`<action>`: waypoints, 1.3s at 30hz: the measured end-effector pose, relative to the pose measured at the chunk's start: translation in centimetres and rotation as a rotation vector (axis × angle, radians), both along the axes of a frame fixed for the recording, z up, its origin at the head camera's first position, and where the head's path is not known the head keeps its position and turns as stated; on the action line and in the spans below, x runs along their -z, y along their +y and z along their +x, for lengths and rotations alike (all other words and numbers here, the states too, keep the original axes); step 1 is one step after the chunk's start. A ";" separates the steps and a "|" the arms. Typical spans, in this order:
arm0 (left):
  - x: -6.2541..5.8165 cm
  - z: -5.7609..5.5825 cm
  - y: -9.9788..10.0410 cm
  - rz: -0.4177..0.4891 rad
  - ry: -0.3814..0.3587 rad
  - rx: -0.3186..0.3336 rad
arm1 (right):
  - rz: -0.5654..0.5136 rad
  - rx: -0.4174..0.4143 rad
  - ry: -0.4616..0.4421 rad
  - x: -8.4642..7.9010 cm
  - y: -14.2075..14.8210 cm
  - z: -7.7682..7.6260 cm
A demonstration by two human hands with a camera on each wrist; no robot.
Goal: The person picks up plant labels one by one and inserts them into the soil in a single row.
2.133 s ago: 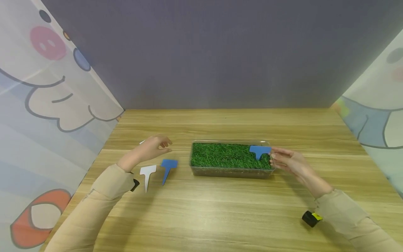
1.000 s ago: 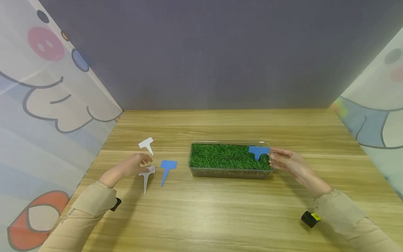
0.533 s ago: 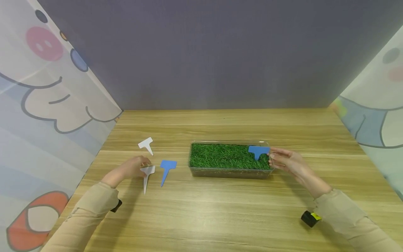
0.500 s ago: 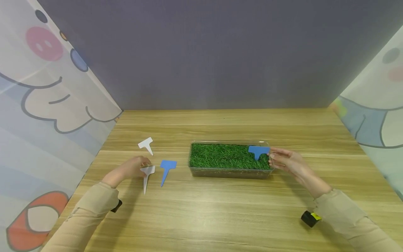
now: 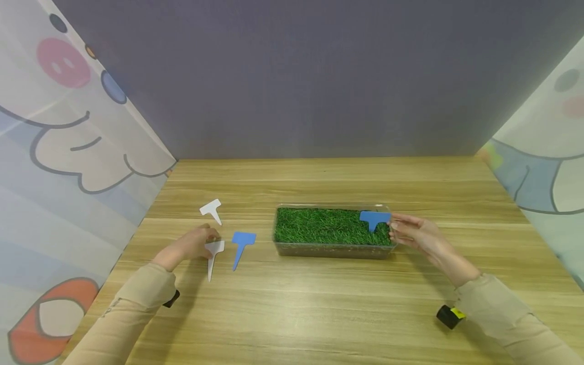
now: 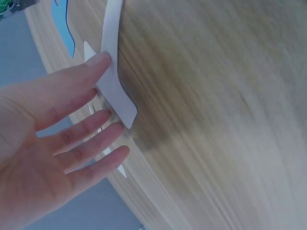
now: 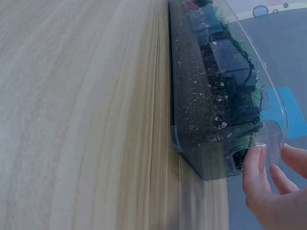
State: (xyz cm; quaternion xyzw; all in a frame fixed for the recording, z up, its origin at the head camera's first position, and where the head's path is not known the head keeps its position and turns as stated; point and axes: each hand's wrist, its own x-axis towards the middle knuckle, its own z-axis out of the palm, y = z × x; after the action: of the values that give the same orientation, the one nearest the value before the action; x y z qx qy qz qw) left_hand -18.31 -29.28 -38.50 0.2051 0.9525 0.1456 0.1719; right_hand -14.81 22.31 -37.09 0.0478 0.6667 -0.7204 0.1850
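toward the left edge of the surface [image 5: 292, 304], the left hand [image 5: 193, 243] has its grip pinched on the white tag [image 5: 212, 259], the flat blue tag [image 5: 244, 239] just beside it; toward the right edge, the right hand [image 5: 424, 238] grasps the clear box [image 5: 333, 250].

1. I watch from far: the left hand [image 5: 190, 243] and right hand [image 5: 424, 237] are bare.
2. The left sleeve [image 5: 109, 332] and right sleeve [image 5: 534, 329] are beige, with wide cuffs [image 5: 148, 284].
3. On the left sleeve I see a dark marking [image 5: 112, 307], too small to read.
4. By the wrists are a black device [image 5: 171, 299] and a black cylinder [image 5: 447, 318] with yellow label [image 5: 458, 313].
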 end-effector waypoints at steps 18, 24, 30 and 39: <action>0.7 -0.7 -0.5 0.041 -0.068 -0.009 | -0.013 -0.007 0.001 0.1 -0.1 0.0; 0.7 -1.1 -0.4 0.028 -0.087 -0.010 | -0.021 -0.001 -0.003 0.1 0.0 0.0; 0.8 -1.5 -0.3 0.024 -0.118 -0.003 | -0.035 0.005 -0.009 0.1 0.1 -0.1; 0.9 -1.8 -0.5 0.023 -0.112 0.016 | -0.059 0.009 -0.010 0.2 0.1 -0.1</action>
State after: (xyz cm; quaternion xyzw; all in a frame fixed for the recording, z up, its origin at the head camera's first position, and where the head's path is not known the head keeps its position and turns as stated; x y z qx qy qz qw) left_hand -20.10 -29.77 -39.36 0.2063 0.9379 0.1666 0.2237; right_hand -14.90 22.37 -37.30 0.0487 0.6439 -0.7404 0.1866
